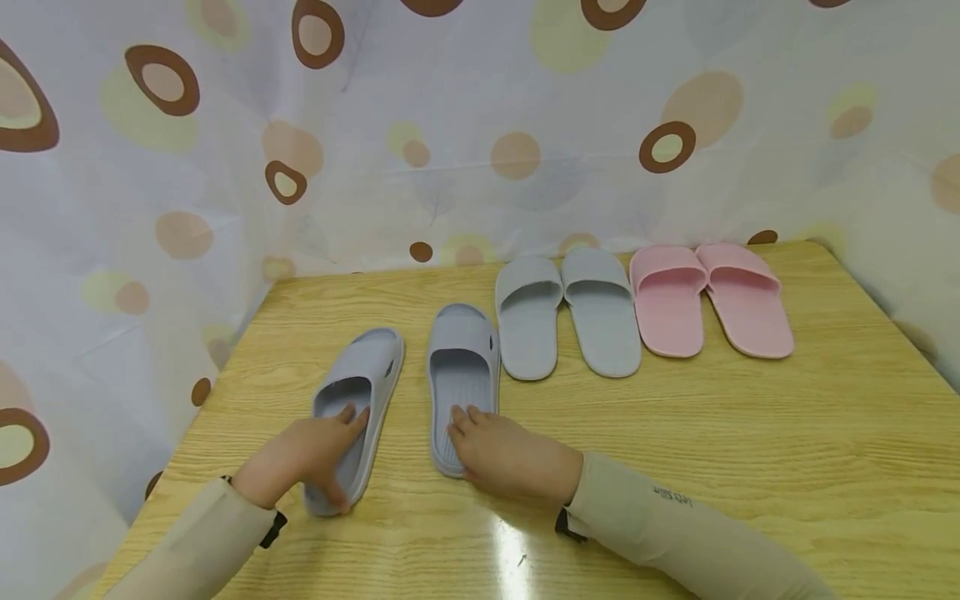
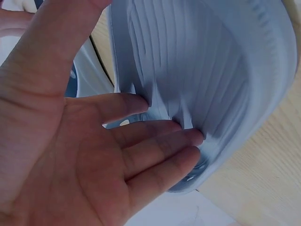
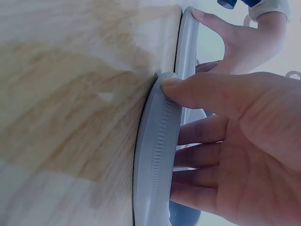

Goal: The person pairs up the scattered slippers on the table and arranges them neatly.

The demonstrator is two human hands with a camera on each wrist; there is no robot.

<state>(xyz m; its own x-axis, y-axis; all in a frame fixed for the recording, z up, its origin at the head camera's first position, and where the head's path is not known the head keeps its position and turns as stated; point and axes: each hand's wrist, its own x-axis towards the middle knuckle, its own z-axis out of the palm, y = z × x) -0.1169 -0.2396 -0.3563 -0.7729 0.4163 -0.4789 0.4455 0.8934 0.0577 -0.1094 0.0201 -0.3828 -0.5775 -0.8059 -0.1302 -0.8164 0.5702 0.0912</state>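
Two bluish-grey slippers lie sole down on the wooden table, toes pointing away. On the left slipper (image 1: 358,363), turned slightly rightward, my left hand (image 1: 315,454) rests with spread fingers on the ribbed insole (image 2: 188,52) and the thumb at the heel. My right hand (image 1: 510,457) is at the heel half of the other slipper (image 1: 461,330). Its extended fingers touch the insole, and the thumb presses the heel rim (image 3: 157,141) in the right wrist view. A narrow gap separates these slippers.
A light grey pair (image 1: 528,337) stands right of the bluish-grey slippers, and a pink pair (image 1: 671,317) beside that. Behind the wooden table (image 1: 750,467) hangs a white curtain (image 1: 465,100) with brown, orange and yellow spots, which also covers the sides.
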